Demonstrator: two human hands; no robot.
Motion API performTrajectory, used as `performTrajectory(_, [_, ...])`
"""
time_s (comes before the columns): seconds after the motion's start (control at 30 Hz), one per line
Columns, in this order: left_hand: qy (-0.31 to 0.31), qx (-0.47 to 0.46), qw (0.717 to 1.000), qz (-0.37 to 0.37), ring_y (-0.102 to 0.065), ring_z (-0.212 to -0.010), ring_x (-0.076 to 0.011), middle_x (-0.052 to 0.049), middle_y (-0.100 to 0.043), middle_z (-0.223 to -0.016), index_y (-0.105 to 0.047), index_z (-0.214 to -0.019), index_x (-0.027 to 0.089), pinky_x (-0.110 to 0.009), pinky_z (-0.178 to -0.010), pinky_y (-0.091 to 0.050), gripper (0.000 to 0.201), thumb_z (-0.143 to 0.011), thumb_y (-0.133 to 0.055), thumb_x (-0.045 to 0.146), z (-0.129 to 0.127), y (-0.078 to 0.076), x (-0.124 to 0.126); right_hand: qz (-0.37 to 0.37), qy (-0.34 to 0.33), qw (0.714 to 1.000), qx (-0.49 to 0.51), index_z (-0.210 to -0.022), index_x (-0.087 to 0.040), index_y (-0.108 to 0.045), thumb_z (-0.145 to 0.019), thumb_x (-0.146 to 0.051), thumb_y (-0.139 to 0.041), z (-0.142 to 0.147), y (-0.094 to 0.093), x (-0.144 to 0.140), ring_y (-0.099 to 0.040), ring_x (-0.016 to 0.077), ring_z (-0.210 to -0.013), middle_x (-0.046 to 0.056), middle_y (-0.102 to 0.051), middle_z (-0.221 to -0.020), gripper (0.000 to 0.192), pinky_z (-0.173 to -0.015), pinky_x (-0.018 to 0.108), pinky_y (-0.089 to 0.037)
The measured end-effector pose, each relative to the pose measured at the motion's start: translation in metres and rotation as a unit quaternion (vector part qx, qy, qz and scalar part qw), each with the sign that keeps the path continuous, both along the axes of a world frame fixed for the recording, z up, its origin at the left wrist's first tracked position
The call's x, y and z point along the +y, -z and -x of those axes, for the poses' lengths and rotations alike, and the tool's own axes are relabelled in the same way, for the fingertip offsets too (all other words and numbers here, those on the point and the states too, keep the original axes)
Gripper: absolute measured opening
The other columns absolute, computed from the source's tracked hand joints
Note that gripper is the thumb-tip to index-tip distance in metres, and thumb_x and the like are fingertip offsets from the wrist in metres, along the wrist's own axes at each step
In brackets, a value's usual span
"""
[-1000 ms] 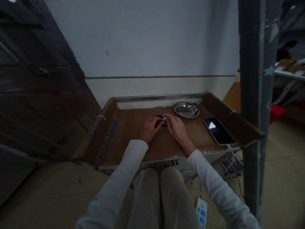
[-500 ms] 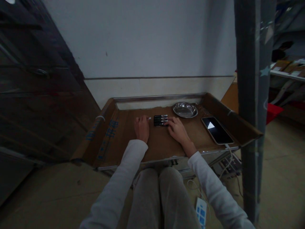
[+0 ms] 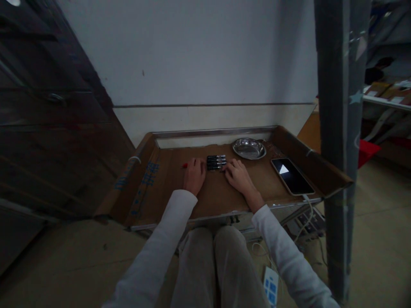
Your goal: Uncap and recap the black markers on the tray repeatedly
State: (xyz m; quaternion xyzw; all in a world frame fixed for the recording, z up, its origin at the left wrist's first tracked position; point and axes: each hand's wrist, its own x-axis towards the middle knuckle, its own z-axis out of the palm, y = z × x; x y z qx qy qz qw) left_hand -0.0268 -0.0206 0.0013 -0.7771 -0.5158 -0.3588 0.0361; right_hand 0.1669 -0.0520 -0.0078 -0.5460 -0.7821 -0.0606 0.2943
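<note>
Several black marker pens [image 3: 216, 162] lie side by side in a neat stack of rows on the cardboard, their lighter ends pointing right. My left hand [image 3: 195, 175] is closed just left of them, with curled fingers. A red end of a pen [image 3: 185, 165] pokes out on its left side; the rest is hidden under the fingers. On the other side, my right hand [image 3: 236, 174] has its bent fingers and thumb pressed at the right ends of the lower black pens.
Behind the right hand stands a round, shallow metal dish [image 3: 249, 148]. A phone [image 3: 293, 176] with a white cable [image 3: 308, 209] lies at the right. Raised cardboard sides [image 3: 316, 158] edge the table. A grey post [image 3: 337, 128] stands beyond, with a person [image 3: 377, 72] farther off.
My left hand has shifted slightly right, toward the black pens. A red end now shows on its left, while the whitish tip formerly at its right is hidden. My right fingers have curled in more.
</note>
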Motion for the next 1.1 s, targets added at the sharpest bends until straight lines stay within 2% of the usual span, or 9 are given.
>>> performTrajectory(0.1, [0.074,0.051,0.995,0.030,-0.053,-0.095,-0.0206,-0.007,-0.054,-0.098,-0.054,-0.093,0.019,-0.035,-0.088,-0.043,0.011,-0.086,-0.047,0.015,-0.0016,-0.0012,-0.0066,0.009,0.021,1.000,-0.003,-0.096,-0.018,-0.061,-0.087,-0.023,-0.045,0.0017,0.0000,-0.0003,-0.047,0.0235,-0.096,0.010,-0.055,-0.101,0.019,-0.085,0.036,-0.038])
performTrajectory(0.17, [0.093,0.070,0.992,0.045,-0.053,-0.095,-0.0199,-0.006,-0.054,-0.097,-0.055,-0.092,0.020,-0.034,-0.088,-0.044,0.009,-0.086,-0.048,0.018,-0.0025,-0.0003,-0.0076,0.013,0.035,0.999,-0.006,-0.096,-0.018,-0.060,-0.087,-0.027,-0.046,0.0029,0.0002,-0.0009,-0.047,0.0240,-0.096,0.010,-0.055,-0.100,0.019,-0.084,0.035,-0.038])
performTrajectory(0.37, [0.089,0.066,0.991,0.078,-0.054,-0.094,-0.0188,-0.004,-0.056,-0.095,-0.056,-0.091,0.021,-0.032,-0.086,-0.045,0.008,-0.088,-0.049,0.024,-0.0039,0.0018,-0.0037,0.018,0.070,0.997,-0.039,-0.094,-0.019,-0.060,-0.087,-0.028,-0.049,0.0061,-0.0003,-0.0030,-0.046,0.0248,-0.098,0.010,-0.054,-0.103,0.016,-0.081,0.035,-0.035])
performTrajectory(0.63, [0.117,0.073,0.987,0.083,-0.056,-0.092,-0.0183,-0.003,-0.057,-0.093,-0.057,-0.090,0.020,-0.032,-0.085,-0.045,0.007,-0.087,-0.051,0.023,-0.0070,-0.0008,-0.0050,0.025,0.046,0.997,-0.056,-0.096,-0.021,-0.060,-0.090,-0.029,-0.045,0.0086,-0.0017,-0.0028,-0.046,0.0236,-0.096,0.009,-0.055,-0.100,0.018,-0.080,0.034,-0.033])
performTrajectory(0.8, [0.152,0.060,0.983,0.083,-0.056,-0.092,-0.0172,-0.003,-0.057,-0.095,-0.056,-0.090,0.020,-0.032,-0.086,-0.046,0.005,-0.087,-0.051,0.022,-0.0077,-0.0005,-0.0045,0.027,0.061,0.996,-0.057,-0.099,-0.021,-0.060,-0.092,-0.028,-0.043,0.0077,-0.0006,-0.0025,-0.046,0.0238,-0.096,0.009,-0.056,-0.101,0.020,-0.080,0.034,-0.033])
performTrajectory(1.1, [0.148,0.054,0.983,0.093,-0.055,-0.094,-0.0184,-0.004,-0.058,-0.093,-0.057,-0.088,0.020,-0.033,-0.087,-0.045,0.006,-0.087,-0.052,0.024,-0.0071,-0.0002,-0.0037,0.042,0.062,0.996,-0.046,-0.100,-0.022,-0.060,-0.093,-0.030,-0.042,0.0055,-0.0010,-0.0033,-0.047,0.0234,-0.098,0.009,-0.057,-0.102,0.021,-0.081,0.034,-0.031])
